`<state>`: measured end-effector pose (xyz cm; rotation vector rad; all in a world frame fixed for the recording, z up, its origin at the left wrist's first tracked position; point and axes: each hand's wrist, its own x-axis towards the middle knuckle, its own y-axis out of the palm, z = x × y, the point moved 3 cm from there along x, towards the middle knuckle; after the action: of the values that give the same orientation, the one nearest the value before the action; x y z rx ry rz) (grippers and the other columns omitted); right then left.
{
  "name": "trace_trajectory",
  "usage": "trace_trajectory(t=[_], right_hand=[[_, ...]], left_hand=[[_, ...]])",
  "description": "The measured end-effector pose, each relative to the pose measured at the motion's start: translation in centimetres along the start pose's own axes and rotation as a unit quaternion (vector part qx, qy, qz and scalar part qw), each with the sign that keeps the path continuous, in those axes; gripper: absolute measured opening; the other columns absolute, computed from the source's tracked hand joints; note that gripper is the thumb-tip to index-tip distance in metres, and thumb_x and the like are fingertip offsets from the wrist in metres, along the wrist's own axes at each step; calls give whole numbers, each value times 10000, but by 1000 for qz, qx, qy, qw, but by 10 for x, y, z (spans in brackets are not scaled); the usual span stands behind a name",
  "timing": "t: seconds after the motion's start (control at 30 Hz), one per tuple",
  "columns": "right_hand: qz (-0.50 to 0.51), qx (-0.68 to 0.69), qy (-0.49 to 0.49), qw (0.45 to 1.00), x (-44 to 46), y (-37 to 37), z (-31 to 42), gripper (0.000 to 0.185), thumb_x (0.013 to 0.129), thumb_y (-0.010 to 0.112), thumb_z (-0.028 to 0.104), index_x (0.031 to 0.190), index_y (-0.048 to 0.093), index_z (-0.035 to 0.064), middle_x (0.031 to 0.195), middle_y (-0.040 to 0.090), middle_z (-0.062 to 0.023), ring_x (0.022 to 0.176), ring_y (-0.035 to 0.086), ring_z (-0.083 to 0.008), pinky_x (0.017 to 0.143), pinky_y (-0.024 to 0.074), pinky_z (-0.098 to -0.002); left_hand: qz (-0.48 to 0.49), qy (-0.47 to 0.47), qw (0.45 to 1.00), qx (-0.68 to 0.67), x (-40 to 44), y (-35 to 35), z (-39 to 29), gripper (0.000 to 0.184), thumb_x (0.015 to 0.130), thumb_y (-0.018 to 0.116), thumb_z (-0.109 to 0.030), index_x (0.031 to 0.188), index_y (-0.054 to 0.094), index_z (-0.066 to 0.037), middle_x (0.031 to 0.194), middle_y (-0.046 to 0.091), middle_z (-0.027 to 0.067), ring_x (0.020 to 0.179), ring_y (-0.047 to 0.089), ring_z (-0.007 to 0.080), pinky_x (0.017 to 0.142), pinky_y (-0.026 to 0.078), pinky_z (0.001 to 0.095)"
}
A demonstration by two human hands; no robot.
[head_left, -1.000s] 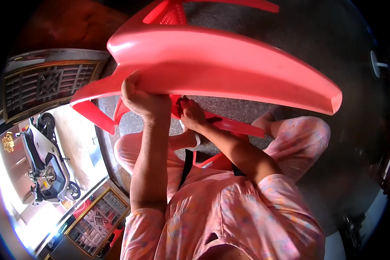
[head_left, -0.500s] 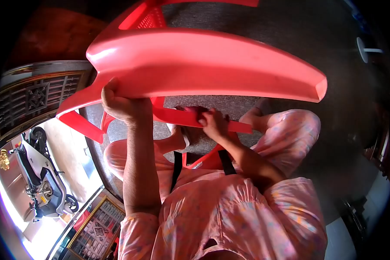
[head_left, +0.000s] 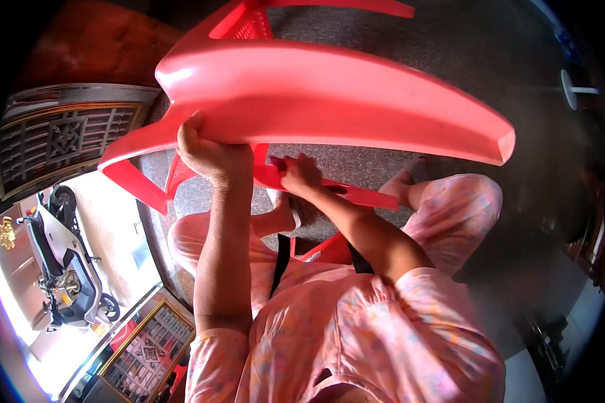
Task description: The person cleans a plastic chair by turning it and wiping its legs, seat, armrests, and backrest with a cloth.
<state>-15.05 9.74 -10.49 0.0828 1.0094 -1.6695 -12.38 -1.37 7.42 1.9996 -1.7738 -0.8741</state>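
Note:
A red plastic chair lies tipped over in front of me, its long curved part stretching across the upper view. My left hand is closed round the lower edge of that part, thumb up on its inner face. Below it, my right hand presses a dark red, cloth-like wad against a narrow red leg of the chair. Most of the wad is hidden under the fingers.
My bent legs in pink patterned trousers flank the chair on the speckled grey floor. Through a doorway at the left stands a motorbike. Door panels with metal grilles frame it. A white round object is far right.
My right hand has slid left along the chair leg with the dark red wad. The chair and my left hand have shifted slightly right in view.

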Motion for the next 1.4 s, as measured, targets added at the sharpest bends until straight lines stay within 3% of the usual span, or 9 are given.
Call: trace_trajectory(t=[0.33,0.6,0.8,0.9,1.1,1.2,1.27,1.33,1.4], right_hand=[[35,9,-24,999,-6,-13,-56,327,772,511,344,944,616,86,860,607,-210,836,589,-379,721,475,-479],[117,-105,234,959,-43,-81,-151,377,769,436,309,1026,606,91,1054,582,-187,997,554,-349,845,443,-433],[128,-57,133,981,-22,-54,-41,350,734,436,244,947,641,56,989,602,-215,971,568,-365,826,466,-421],[154,26,104,982,13,0,4,445,736,441,274,1073,573,17,1235,435,-248,1092,477,-393,901,409,-434],[123,25,-28,992,17,9,10,366,764,473,242,1067,572,63,1166,457,-232,1062,467,-398,870,421,-473],[97,-34,-33,994,4,-4,-29,329,784,483,287,1009,571,65,951,587,-230,910,566,-392,775,477,-454],[126,-30,58,990,-13,-23,-60,312,779,490,282,967,594,56,924,597,-229,893,575,-384,776,470,-455],[60,-54,88,993,-23,-27,-108,318,777,479,296,938,611,56,938,598,-225,917,571,-367,795,458,-448],[145,-41,172,974,-32,-47,-139,390,779,422,273,1095,575,104,1123,535,-220,1060,509,-369,897,414,-426]], left_hand=[[16,-13,1000,-6,2,4,1,183,705,460,-114,826,539,-2,844,555,78,797,568,200,699,487,323],[25,47,997,48,10,-3,4,149,705,473,-112,787,538,-6,814,542,63,756,559,185,680,481,312],[9,21,1000,5,2,2,2,162,697,486,-118,801,540,-7,828,538,61,772,553,183,696,477,314],[13,7,1000,22,0,-1,0,153,707,475,-123,802,550,-28,839,539,64,819,548,187,746,477,313],[-2,24,1000,19,4,-10,4,176,693,487,-124,812,540,-6,847,545,69,795,561,192,696,486,319],[7,196,932,304,4,-14,-1,177,699,478,-120,814,541,-2,860,553,77,807,566,195,695,493,325],[22,23,999,25,2,-3,1,174,704,466,-114,812,538,1,860,557,83,812,571,196,706,496,326],[29,17,999,12,1,-2,1,169,702,462,-111,804,537,2,849,556,81,802,570,196,700,495,325],[30,12,999,-1,2,-5,1,164,701,459,-108,795,536,3,838,555,80,792,569,195,695,493,324]])
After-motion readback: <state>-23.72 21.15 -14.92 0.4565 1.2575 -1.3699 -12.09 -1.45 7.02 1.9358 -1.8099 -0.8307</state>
